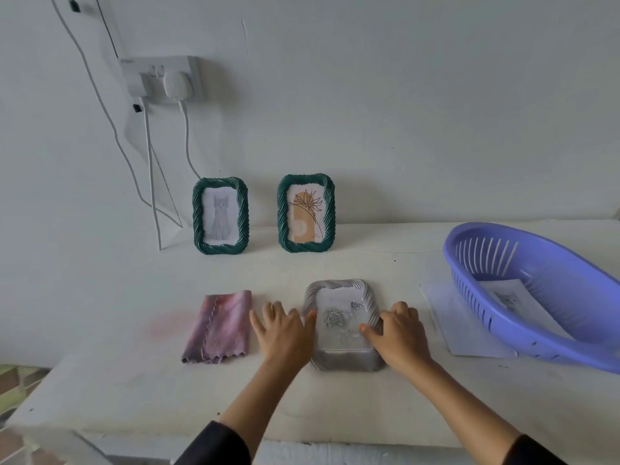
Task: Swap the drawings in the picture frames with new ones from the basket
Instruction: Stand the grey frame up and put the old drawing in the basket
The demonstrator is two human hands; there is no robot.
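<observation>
Head view: the grey frame lies face-up on the table. The left hand touches its left edge, fingers spread; the right hand curls over its right rim. Lift it evenly, then flip it. Right of the frame, the purple basket holds one drawn sheet.
</observation>
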